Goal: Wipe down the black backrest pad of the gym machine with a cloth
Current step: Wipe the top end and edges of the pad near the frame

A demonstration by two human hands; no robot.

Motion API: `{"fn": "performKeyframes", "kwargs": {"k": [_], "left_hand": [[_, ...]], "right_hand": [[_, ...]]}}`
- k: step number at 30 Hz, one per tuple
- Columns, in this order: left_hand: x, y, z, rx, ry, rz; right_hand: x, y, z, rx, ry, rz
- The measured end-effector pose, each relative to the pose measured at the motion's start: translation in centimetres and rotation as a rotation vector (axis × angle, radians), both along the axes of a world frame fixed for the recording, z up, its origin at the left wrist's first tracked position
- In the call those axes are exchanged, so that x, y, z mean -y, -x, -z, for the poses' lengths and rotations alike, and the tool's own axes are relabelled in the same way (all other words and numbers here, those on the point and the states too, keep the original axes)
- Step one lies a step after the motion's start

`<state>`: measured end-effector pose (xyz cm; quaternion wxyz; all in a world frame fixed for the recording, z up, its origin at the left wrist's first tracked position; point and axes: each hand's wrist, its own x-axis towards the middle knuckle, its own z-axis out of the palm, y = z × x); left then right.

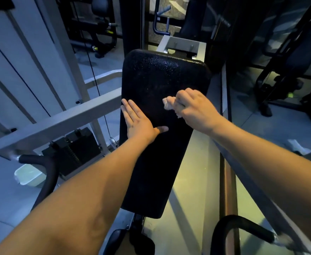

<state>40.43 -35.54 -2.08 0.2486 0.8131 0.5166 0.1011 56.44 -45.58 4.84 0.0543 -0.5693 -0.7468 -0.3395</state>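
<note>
The black backrest pad (156, 80) runs long and narrow down the middle of the view, its textured upper part glinting. My left hand (139, 121) lies flat on the pad's left edge, fingers straight and pointing up, thumb spread onto the surface. My right hand (195, 109) is a fist at the pad's right side, closed around a bunched pale cloth (169, 103) that sticks out to the left and touches the pad.
Grey frame beams (59, 124) cross on the left above a black weight stack (73, 150). A pale tub (29, 176) sits on the floor at lower left. Curved black handles (46, 173) flank the seat, one (243, 227) at lower right. Dark machines (283, 74) stand right.
</note>
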Motion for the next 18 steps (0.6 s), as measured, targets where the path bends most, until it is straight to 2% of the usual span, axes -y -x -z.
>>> {"fn": "performKeyframes", "kwargs": {"k": [3,5,6,8,10,12,14,18], "left_hand": [[-0.2,0.7,-0.4,0.015,0.014,0.055],[-0.3,1.8,-0.4,0.056,-0.021,0.082],[-0.3,2.5,-0.3,0.095,-0.053,0.084],[-0.7,3.9,0.0,0.195,-0.128,0.07],[-1.6,5.0,-0.1,0.272,-0.152,0.046],[-2.5,5.6,-0.6,0.302,-0.117,0.032],[-3.3,5.3,-1.5,0.301,-0.038,0.044],[-4.1,4.2,-1.8,0.268,0.06,0.03]], "right_hand": [[-2.0,-0.6,-4.8,-0.086,-0.237,0.124],[-3.3,0.1,-5.7,-0.252,-0.358,0.209],[-3.5,1.0,-5.1,-0.355,-0.345,0.23],[-2.8,2.7,-2.1,-0.437,-0.191,0.186],[-1.6,3.7,1.1,-0.381,0.029,0.117],[-1.4,3.5,1.1,-0.182,0.134,0.044],[-2.8,2.1,-1.4,-0.051,0.063,0.027],[-4.8,1.5,-4.9,-0.135,-0.245,0.234]]}}
